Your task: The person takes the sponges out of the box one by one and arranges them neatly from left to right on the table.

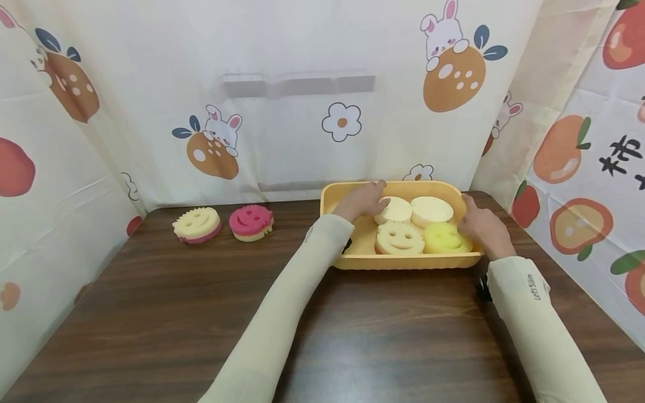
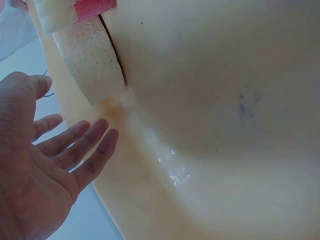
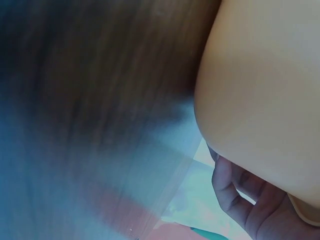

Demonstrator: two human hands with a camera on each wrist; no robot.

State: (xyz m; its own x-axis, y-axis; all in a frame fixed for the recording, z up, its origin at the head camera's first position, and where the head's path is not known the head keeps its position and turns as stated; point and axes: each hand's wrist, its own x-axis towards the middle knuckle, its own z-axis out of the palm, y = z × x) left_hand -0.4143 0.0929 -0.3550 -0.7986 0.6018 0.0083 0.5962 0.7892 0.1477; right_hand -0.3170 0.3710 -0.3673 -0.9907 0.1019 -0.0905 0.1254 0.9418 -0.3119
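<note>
A yellow plastic tray (image 1: 408, 262) stands on the table. In it lie a cream smiley-face sponge (image 1: 400, 239) and a yellow smiley-face sponge (image 1: 445, 238) at the front, with two pale round sponges (image 1: 432, 211) behind them. My left hand (image 1: 364, 200) is over the tray's left part, beside the rear left sponge; its fingers are spread and hold nothing in the left wrist view, near a pale sponge (image 2: 90, 60). At the tray's right end my right hand (image 1: 485, 226) grips the rim, its curled fingers (image 3: 227, 192) against the outer wall. The right thumb is hidden in the right wrist view.
Further left on the dark wooden table (image 1: 201, 313) lie a cream-topped smiley sponge (image 1: 197, 223) with a pink underside and a pink-topped smiley sponge (image 1: 251, 221). A printed cloth (image 1: 297, 129) hangs along the table's back and sides, close behind the tray.
</note>
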